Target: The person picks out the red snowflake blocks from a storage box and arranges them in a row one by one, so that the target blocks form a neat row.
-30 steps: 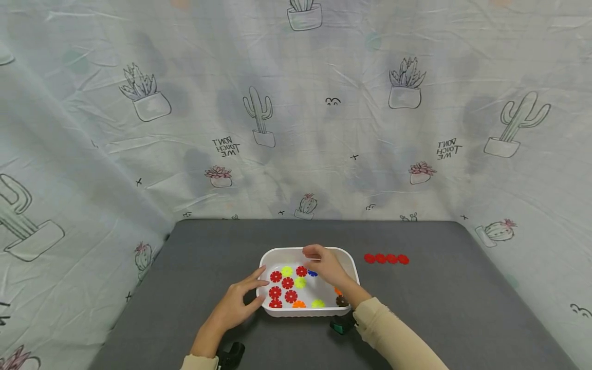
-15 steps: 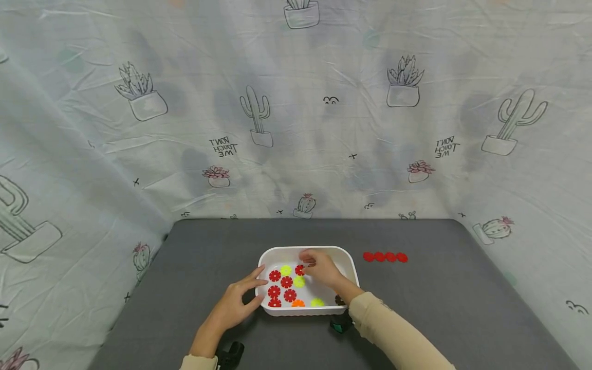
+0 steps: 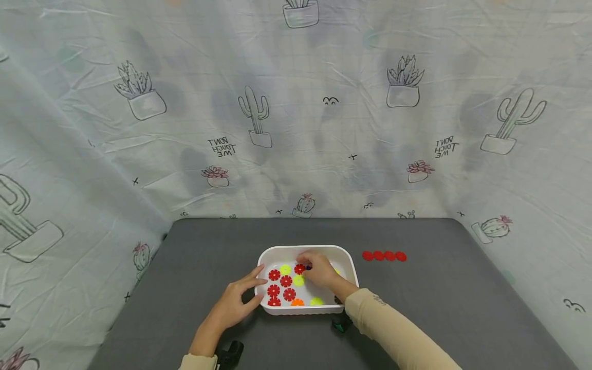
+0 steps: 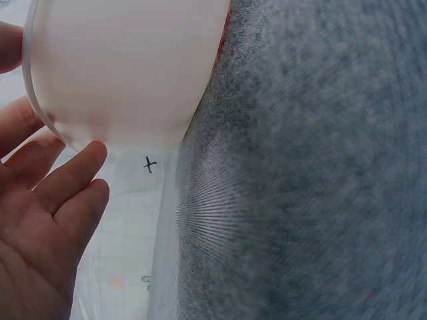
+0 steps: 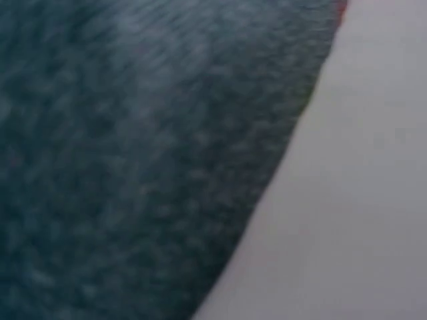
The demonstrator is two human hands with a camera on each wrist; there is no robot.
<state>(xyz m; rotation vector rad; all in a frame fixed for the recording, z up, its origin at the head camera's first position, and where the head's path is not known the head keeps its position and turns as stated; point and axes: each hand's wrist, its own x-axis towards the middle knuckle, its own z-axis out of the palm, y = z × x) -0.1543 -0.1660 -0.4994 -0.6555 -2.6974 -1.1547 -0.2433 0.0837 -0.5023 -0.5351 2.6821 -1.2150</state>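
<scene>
A white plastic tray (image 3: 296, 310) holds several notched interlocking discs: red (image 3: 289, 294), yellow-green (image 3: 316, 301) and orange (image 3: 297, 302). My left hand (image 3: 236, 303) rests against the tray's left side, fingers spread and fairly straight at the rim. In the left wrist view, its fingertips (image 4: 97, 150) touch the tray's outer wall. Inside the tray, my right hand (image 3: 319, 270) reaches down with curled fingers, and a dark blue disc (image 3: 309, 266) shows between thumb and fingers. One red disc (image 3: 299, 269) lies right beside those fingertips. The right wrist view shows only tray wall and tabletop.
A row of joined red discs (image 3: 384, 256) lies on the grey table (image 3: 222, 241) right of the tray. Partly under my right forearm, a dark disc (image 3: 338, 299) sits in the tray corner. A cactus-print curtain (image 3: 296, 128) surrounds the table's back and sides.
My right hand has moved lower and slightly left in the tray, its fingers closing at the blue disc that lay there. My left hand has stayed at the rim.
</scene>
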